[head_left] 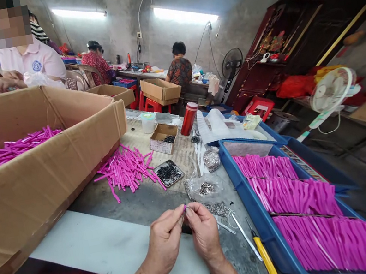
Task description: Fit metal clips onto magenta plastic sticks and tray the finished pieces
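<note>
My left hand (pixel 165 240) and my right hand (pixel 205 231) meet over the front of the table, fingers closed in a pinch. Between their fingertips shows the end of a small magenta piece (pixel 185 207); the fingers hide the rest, and it looks like the loose strips. Beyond my hands lies a heap of magenta strips (pixel 127 169). Beside it is a small dish of black parts (pixel 168 173). A plastic bag of small metal parts (pixel 207 187) sits just past my right hand. Under my left forearm is a pale board (pixel 116 244).
A large cardboard box (pixel 48 192) of magenta strips stands left. At right, a blue tray (pixel 266 235) holds rows of magenta pieces. A yellow-handled screwdriver (pixel 265 258) lies beside it. Farther back are a small carton (pixel 162 145) and a red flask (pixel 189 119). Several people work beyond.
</note>
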{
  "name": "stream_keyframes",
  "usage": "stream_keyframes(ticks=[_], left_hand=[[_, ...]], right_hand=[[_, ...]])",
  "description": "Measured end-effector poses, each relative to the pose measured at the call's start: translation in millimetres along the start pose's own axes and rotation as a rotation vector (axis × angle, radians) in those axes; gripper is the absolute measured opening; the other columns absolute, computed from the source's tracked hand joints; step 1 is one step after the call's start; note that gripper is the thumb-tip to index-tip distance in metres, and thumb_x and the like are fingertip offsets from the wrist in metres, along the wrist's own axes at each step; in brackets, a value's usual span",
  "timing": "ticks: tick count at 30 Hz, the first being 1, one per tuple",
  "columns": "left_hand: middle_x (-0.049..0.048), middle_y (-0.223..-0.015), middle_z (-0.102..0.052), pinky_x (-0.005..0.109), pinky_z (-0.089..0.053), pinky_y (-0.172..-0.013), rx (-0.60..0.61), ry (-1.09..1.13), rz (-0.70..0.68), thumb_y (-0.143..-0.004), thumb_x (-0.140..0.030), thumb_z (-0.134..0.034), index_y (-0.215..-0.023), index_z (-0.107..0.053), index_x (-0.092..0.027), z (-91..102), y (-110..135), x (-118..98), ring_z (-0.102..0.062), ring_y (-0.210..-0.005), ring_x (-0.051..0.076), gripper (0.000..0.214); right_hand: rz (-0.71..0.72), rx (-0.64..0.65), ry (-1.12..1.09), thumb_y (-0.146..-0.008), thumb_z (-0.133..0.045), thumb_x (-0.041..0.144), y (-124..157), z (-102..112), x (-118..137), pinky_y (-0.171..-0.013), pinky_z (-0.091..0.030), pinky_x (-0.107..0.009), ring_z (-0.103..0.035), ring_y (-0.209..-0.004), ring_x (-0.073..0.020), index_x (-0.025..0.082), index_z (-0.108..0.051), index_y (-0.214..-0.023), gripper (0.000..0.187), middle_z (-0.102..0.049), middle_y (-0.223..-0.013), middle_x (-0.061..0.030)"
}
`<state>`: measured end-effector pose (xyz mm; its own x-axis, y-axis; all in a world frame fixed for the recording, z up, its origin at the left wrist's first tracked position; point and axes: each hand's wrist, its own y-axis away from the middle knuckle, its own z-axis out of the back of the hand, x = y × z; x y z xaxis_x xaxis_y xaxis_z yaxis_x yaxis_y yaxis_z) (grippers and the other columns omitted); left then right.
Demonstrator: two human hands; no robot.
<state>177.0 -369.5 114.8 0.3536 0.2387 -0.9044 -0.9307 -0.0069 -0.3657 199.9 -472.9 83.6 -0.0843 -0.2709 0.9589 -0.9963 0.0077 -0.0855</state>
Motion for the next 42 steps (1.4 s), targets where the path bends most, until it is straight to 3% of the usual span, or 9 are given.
stream_keyframes(ticks=[19,27,42], left_hand=[[0.0059,-0.076,-0.061,0.023,-0.046,-0.061,-0.004,0.028,0.003,-0.079,-0.018,-0.043,-0.102,-0.060,-0.016,-1.2,1.8,3.6,-0.056,-0.068,0.014,0.028],[0.0058,-0.073,-0.061,0.023,-0.046,-0.059,-0.006,0.009,0.002,-0.080,-0.020,-0.042,-0.101,-0.060,-0.017,-1.5,1.8,2.5,-0.055,-0.064,0.013,0.028],[0.0064,-0.074,-0.062,0.023,-0.047,-0.059,-0.012,0.005,-0.025,-0.080,-0.019,-0.041,-0.101,-0.060,-0.016,-2.2,2.0,3.5,-0.056,-0.065,0.013,0.028]], right_hand=[[0.069,-0.008,0.198,-0.073,-0.052,0.031,1.2,-0.7,6.4,-0.055,-0.037,-0.022,-0.043,-0.057,-0.0108,0.016,-0.053,-0.068,0.015,-0.048,-0.060,0.0022],[0.093,-0.015,0.165,-0.070,-0.055,0.027,-0.1,-0.7,8.0,-0.056,-0.039,-0.021,-0.046,-0.059,-0.0110,0.017,-0.054,-0.070,0.010,-0.051,-0.063,0.0020],[0.037,0.040,0.130,-0.077,-0.045,0.037,1.3,-0.6,4.5,-0.050,-0.034,-0.021,-0.038,-0.052,-0.0096,0.017,-0.051,-0.071,0.022,-0.042,-0.058,0.0032]])
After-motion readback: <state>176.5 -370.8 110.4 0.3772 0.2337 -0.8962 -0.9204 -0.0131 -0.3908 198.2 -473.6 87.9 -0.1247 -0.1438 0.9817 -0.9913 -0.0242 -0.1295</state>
